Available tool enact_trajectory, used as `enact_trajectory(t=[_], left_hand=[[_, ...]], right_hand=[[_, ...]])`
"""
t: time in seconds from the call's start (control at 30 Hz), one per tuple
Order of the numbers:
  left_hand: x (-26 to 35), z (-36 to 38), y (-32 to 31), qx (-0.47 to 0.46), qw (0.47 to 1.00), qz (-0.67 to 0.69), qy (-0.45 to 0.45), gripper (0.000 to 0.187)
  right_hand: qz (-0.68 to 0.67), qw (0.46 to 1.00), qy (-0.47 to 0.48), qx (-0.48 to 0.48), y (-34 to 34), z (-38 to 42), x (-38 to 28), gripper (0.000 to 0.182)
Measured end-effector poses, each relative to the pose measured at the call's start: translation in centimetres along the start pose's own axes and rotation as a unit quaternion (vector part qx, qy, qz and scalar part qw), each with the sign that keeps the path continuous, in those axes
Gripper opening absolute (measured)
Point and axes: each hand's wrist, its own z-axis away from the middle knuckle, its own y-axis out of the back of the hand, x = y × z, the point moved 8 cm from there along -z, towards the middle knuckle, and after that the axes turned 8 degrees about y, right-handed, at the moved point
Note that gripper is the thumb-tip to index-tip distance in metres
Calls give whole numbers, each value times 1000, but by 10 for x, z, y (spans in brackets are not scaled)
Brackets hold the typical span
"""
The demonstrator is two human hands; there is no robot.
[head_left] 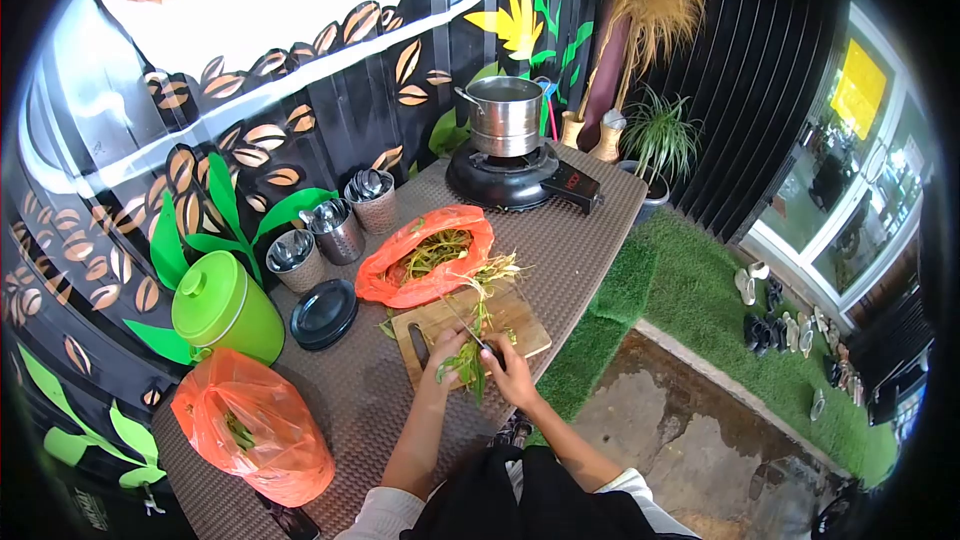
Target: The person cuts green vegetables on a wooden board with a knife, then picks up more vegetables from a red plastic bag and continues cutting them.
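Note:
My right hand (511, 374) is closed around the dark handle of a knife (463, 320), whose thin blade points up and left over the wooden cutting board (530, 333). Close beside it, my left hand (447, 349) is closed on leafy green stems (467, 365); its fingertips are partly hidden. Pale roots and stems trail across the board up to an open orange plastic bag (405, 287), which is full of more greens. The board has a dark handle slot on its left side.
A pot (505, 120) sits on a black portable stove (500, 176) at the far end of the table. Metal cups of cutlery (335, 230), black plates (323, 314), a green lidded container (228, 310) and another orange bag (255, 430) stand to the left.

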Motion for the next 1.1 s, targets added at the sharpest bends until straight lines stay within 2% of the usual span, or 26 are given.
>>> enact_trajectory(t=[0.1,0.2,0.27,0.4,0.5,0.57,0.7,0.8,0.87,1.0,1.1], left_hand=[[5,10,-11,-21,999,28,7,21],[9,16,-9,26,1000,9,-5,19],[7,11,-12,-39,999,11,6,18],[4,0,-8,-76,997,-17,-15,21],[11,8,-22,-60,997,-56,-1,19],[15,18,-30,-30,999,-39,0,17],[12,13,-23,-41,999,-20,-7,16],[2,-1,-12,-70,997,-43,9,15],[5,7,-12,-4,997,-64,42,13],[7,5,-9,-26,997,-58,41,12],[9,10,-10,0,996,-67,57,14]], right_hand=[[44,999,18,-20,1,0,-6,32],[65,997,-16,-43,4,-3,1,32],[84,996,1,-23,9,-5,3,34],[107,993,42,-1,19,-10,-5,37],[100,993,60,-1,24,-14,-9,39],[104,994,33,-22,25,-17,-4,47],[103,993,14,-56,26,-24,-8,51],[126,987,41,-86,22,-27,-4,54],[140,985,59,-83,22,-29,3,57],[133,983,40,-116,26,-34,-6,58],[153,978,82,-120,24,-36,-7,57]])
